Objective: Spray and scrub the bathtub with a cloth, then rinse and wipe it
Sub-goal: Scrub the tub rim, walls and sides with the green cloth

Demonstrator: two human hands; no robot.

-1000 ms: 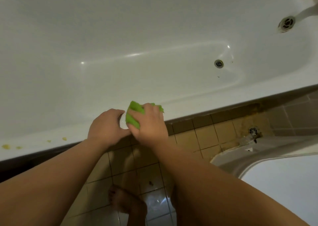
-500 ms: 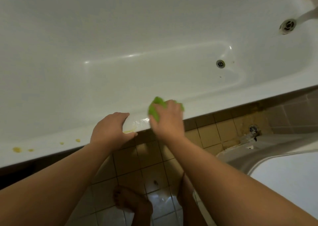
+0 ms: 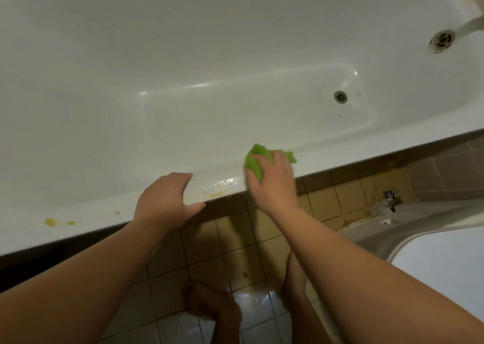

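A white bathtub (image 3: 366, 150) fills the upper view, its near rim running from lower left to upper right. My right hand (image 3: 272, 184) grips a bunched green cloth (image 3: 254, 161) and presses it on the near rim. My left hand (image 3: 165, 202) rests on the rim a little to the left, fingers curled over the edge and thumb out, holding nothing. Between the hands the rim shows a wet shiny patch with a yellow smear (image 3: 217, 193). More yellow spots (image 3: 51, 222) lie on the rim at far left.
The floor drain (image 3: 340, 97) and the overflow fitting (image 3: 442, 40) sit at the tub's right end. Below the rim are tan wall tiles (image 3: 348, 194) and a tiled floor with my bare feet (image 3: 209, 307). A white fixture (image 3: 432, 244) stands at lower right.
My right hand has slid the cloth to the right along the rim, away from my left hand, leaving a wet streak. My left hand has stayed on the rim.
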